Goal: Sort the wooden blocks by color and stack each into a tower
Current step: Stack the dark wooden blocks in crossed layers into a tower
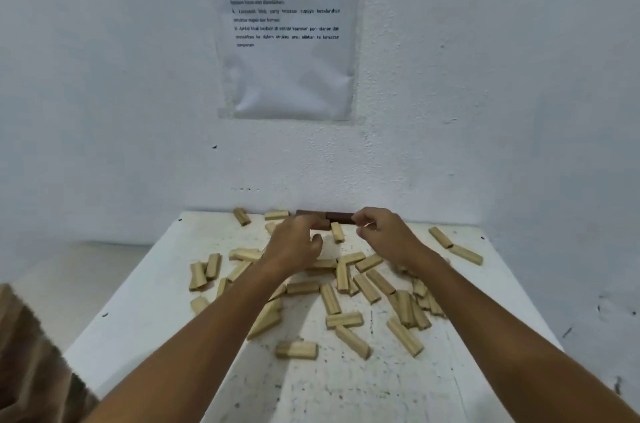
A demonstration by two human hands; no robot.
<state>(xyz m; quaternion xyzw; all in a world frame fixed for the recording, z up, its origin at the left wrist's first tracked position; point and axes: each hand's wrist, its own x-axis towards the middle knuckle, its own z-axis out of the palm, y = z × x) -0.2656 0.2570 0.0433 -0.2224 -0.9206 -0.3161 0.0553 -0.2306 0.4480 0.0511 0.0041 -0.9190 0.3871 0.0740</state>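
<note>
White table [485,301]: two dark blocks [337,216] at wall (pale ones uncounted); both hands' fingers [360,214] pinch them.

Both hands at dark blocks [339,216] by wall, left hand [294,246], right hand [384,232], pale blocks [346,284] scattered on table [398,395]

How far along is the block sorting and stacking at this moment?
Early stage. Done: a few dark brown blocks are gathered at the table's far edge by the wall. In hand: the left hand and right hand both work at that dark group; exact grips are unclear. Left: the light blocks lie scattered flat, and no tower stands.
</note>
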